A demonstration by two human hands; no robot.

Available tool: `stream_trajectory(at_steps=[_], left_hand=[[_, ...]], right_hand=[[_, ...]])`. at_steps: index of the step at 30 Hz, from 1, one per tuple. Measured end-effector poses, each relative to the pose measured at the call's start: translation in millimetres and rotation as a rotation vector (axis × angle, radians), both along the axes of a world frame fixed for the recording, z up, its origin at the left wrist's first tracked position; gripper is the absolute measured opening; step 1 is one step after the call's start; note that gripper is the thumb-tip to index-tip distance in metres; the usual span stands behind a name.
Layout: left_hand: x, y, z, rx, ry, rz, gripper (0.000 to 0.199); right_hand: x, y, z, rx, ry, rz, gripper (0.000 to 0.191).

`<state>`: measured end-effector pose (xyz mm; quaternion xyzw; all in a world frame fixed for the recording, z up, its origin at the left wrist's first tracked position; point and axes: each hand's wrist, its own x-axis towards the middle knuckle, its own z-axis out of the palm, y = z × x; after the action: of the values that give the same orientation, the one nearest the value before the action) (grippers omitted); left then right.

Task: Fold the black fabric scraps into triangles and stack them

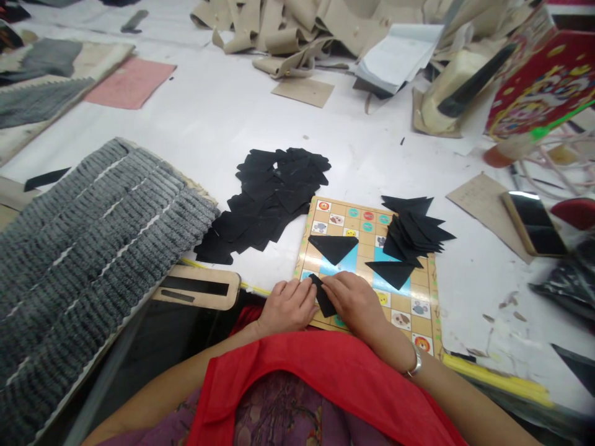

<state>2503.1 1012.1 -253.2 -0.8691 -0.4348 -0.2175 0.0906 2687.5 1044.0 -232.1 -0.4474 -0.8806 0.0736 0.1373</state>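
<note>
A small black fabric piece lies at the lower left of a printed animal game board, between my two hands. My left hand has its bent fingers together at the piece's left edge. From the other side, my right hand pinches its upper right edge. Above my hands, a black triangle rests on the board, and another black triangle lies to its right. A fanned stack of black triangles covers the board's upper right. Beyond the board's left edge spreads a heap of black pieces.
Rows of grey ribbed material fill the left side, beside a slotted wooden template. Beige pieces are piled at the back. On the right are a phone, a glue brush in a container, and a red box.
</note>
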Motion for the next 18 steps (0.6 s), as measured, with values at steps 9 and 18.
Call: stream_trajectory(at_steps=[9, 18], left_hand=[[-3, 1, -1.1, -0.097, -0.063, 0.004, 0.032], [-4, 8, 10.0, -0.244, 0.046, 0.101, 0.047]], right_hand=[[7, -7, -2.3, 0.113, -0.123, 0.196, 0.031], [3, -6, 2.1, 0.138, -0.237, 0.233, 0.027]])
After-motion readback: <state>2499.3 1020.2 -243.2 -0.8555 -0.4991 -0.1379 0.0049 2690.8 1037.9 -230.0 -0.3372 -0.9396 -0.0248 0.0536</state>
